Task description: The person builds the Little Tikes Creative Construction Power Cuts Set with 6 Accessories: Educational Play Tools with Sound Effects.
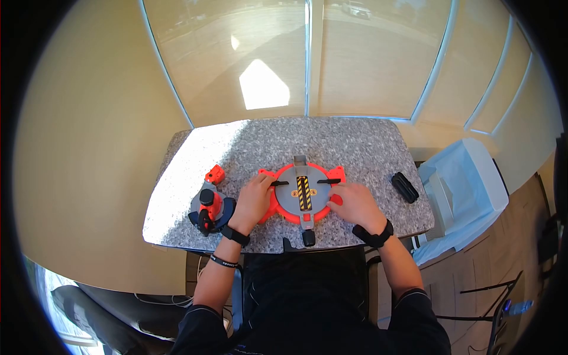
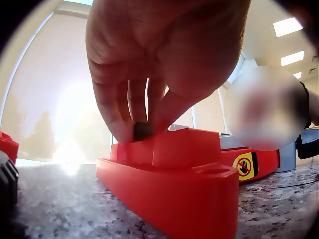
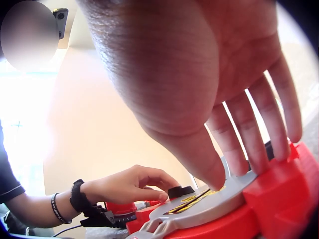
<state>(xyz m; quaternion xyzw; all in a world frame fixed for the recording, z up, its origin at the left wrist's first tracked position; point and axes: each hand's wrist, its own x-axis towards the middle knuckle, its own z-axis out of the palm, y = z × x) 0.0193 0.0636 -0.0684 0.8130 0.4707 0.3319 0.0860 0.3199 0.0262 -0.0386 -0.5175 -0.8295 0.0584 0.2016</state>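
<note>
Round base (image 1: 289,204) lies flat; strip (image 1: 303,193) runs toward person (image 1: 305,296).

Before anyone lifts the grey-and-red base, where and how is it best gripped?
Probably by its red side blocks, coming in from left and right at once: they jut out beyond the round grey plate on opposite sides, so the lift should stay level.

Beneath the fingers (image 3: 269,112) lies a speckled grey desk (image 1: 367,148) — sunlit to their left, where a tan wall (image 1: 89,148) rises. Beyond them, tan-shaded windows (image 1: 378,65) show a bright patch of light (image 1: 264,87); to their right, past the desk, spreads brown floor (image 1: 449,290).
</note>
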